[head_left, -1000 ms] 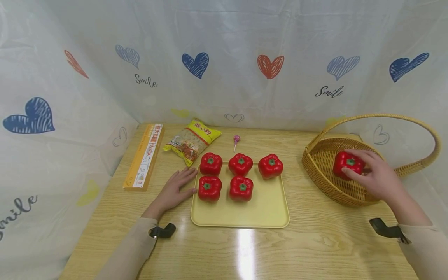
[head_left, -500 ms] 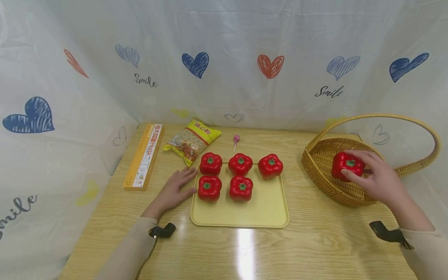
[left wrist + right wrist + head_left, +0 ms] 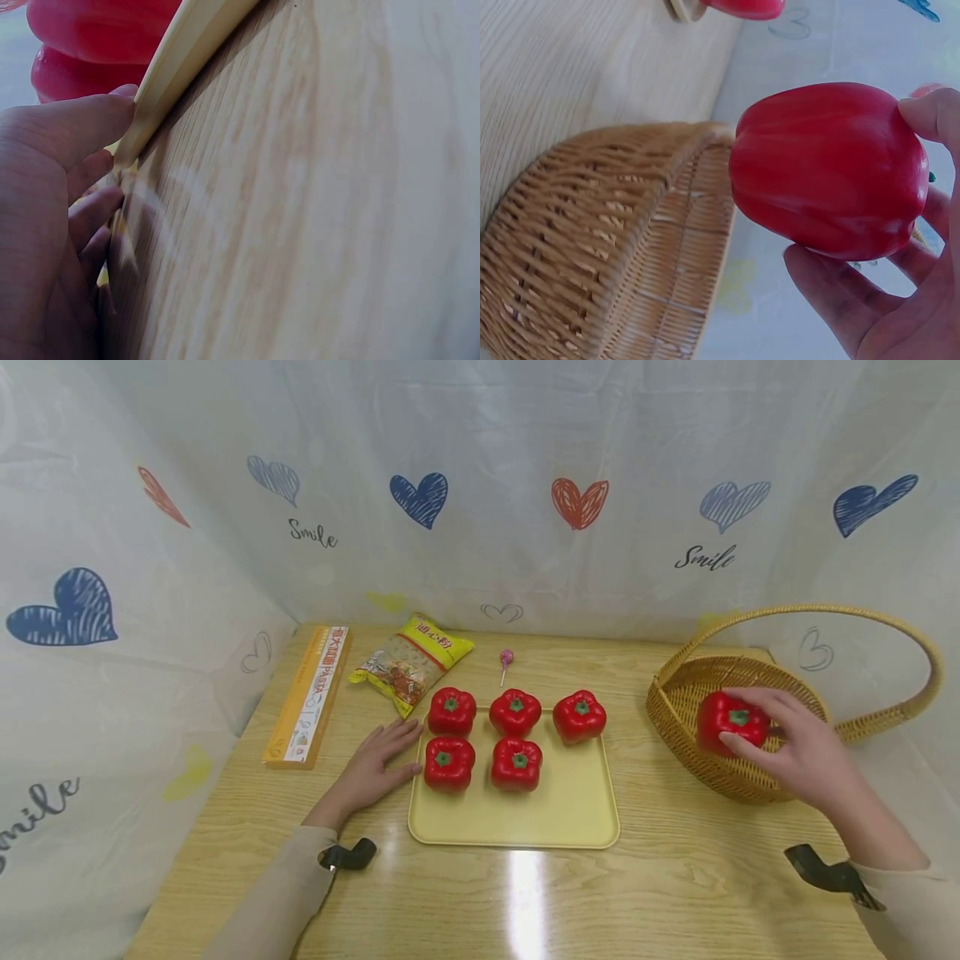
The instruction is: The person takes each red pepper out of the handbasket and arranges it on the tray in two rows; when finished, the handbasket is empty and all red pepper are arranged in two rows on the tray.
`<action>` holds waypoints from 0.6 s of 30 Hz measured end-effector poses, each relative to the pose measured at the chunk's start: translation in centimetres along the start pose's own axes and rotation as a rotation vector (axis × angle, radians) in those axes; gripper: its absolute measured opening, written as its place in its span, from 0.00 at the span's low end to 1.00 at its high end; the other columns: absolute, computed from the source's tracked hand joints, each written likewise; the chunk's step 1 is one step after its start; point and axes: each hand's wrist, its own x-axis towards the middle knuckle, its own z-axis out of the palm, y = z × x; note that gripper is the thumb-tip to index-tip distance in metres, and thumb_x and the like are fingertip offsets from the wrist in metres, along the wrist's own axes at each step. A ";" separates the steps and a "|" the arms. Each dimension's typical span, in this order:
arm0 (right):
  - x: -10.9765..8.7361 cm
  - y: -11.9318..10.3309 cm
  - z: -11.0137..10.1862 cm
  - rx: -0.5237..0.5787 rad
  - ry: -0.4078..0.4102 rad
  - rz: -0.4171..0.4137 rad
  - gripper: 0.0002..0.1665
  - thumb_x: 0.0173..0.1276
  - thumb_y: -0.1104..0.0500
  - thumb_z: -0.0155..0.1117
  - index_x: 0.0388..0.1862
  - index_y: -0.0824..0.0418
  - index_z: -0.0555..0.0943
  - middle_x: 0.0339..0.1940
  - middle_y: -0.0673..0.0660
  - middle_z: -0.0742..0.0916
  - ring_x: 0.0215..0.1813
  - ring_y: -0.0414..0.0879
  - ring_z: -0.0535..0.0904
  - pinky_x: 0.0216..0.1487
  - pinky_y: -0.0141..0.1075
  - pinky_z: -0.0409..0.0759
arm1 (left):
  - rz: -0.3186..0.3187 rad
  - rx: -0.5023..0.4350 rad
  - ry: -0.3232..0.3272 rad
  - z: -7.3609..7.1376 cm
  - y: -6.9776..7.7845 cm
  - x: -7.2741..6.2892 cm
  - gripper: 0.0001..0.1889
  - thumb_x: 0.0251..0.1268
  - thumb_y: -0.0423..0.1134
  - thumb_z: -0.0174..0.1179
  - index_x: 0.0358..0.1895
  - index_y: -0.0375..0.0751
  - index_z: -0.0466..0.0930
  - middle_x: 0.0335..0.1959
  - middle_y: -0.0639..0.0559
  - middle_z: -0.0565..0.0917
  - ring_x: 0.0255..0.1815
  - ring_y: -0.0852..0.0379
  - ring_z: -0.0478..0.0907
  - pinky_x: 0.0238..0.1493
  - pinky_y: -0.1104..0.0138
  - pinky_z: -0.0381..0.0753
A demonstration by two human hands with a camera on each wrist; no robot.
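A red bell pepper (image 3: 731, 723) with a green stem is gripped between the thumb and fingers of my right hand (image 3: 802, 752). In the right wrist view this pepper (image 3: 829, 169) hangs just above the rim of the wicker basket (image 3: 592, 225). On the left, my left hand (image 3: 371, 770) rests on the table with its fingers stretched out. Its thumb touches the edge of the yellow tray (image 3: 517, 827); the left wrist view shows that tray edge (image 3: 180, 67) against the thumb. Several red bell peppers (image 3: 517, 764) stand on the tray in two rows.
The wicker basket (image 3: 675, 739) with a tall arched handle (image 3: 817, 608) stands at the right. Behind the tray lie a yellow pasta bag (image 3: 412, 664) and a lollipop (image 3: 507, 657). An orange pasta box (image 3: 307, 697) lies at far left. A printed curtain (image 3: 495, 560) closes off the back.
My right hand has moved a little left and toward me with the bell pepper, from over the basket's middle to nearer its left side. My left hand has stayed still.
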 end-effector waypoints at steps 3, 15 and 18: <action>-0.1 -0.5 0.4 -0.003 0.007 -0.022 0.36 0.60 0.57 0.79 0.68 0.55 0.78 0.61 0.62 0.80 0.49 0.56 0.78 0.38 0.33 0.78 | -0.001 -0.004 -0.001 0.0 0.0 0.0 0.35 0.69 0.49 0.65 0.77 0.43 0.67 0.78 0.46 0.65 0.82 0.42 0.51 0.82 0.48 0.41; -0.8 -2.1 2.1 0.011 -0.003 -0.077 0.38 0.58 0.55 0.81 0.68 0.49 0.79 0.61 0.55 0.80 0.49 0.47 0.79 0.43 0.17 0.74 | -0.006 0.003 0.001 0.0 0.1 -0.1 0.35 0.70 0.48 0.65 0.77 0.43 0.67 0.79 0.46 0.65 0.82 0.42 0.52 0.82 0.48 0.41; -0.9 -2.5 2.5 0.012 -0.004 -0.081 0.37 0.58 0.55 0.81 0.68 0.49 0.79 0.62 0.55 0.80 0.49 0.49 0.80 0.43 0.28 0.81 | -0.008 0.002 0.001 0.0 0.1 -0.1 0.35 0.70 0.48 0.65 0.77 0.43 0.67 0.79 0.46 0.64 0.82 0.42 0.51 0.82 0.48 0.41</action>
